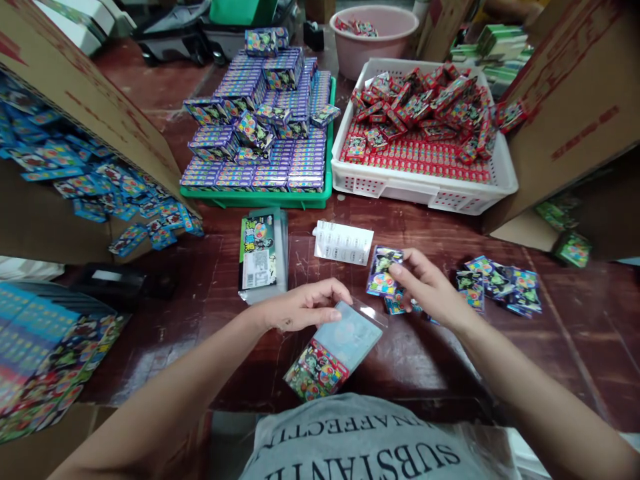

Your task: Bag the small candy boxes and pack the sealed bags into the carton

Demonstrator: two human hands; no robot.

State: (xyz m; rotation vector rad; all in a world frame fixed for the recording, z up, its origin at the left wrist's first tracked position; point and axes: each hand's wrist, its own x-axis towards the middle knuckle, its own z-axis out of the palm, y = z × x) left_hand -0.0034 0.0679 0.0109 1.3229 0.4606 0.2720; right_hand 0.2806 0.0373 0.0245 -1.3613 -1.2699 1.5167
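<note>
My left hand [320, 308] pinches the upper edge of a clear plastic bag [357, 333] near my body. Inside its lower end sit red and green printed small boxes [317, 370], while the upper part looks pale and see-through. To the right, my right hand [425, 283] grips a small purple printed box [384, 270] between thumb and fingers, just above the bag's mouth. A blue small box [395, 303] lies partly hidden under that hand. Several loose purple boxes [520, 288] rest on the table further right.
Beyond my hands lie a sticker sheet [345, 241] and a stack of plastic bags [280, 253]. Behind stand a green tray [255, 199] of purple boxes and a white basket [425, 195] of red ones. Cardboard cartons [120, 113] flank both sides; a pink tub [373, 50] is at the back.
</note>
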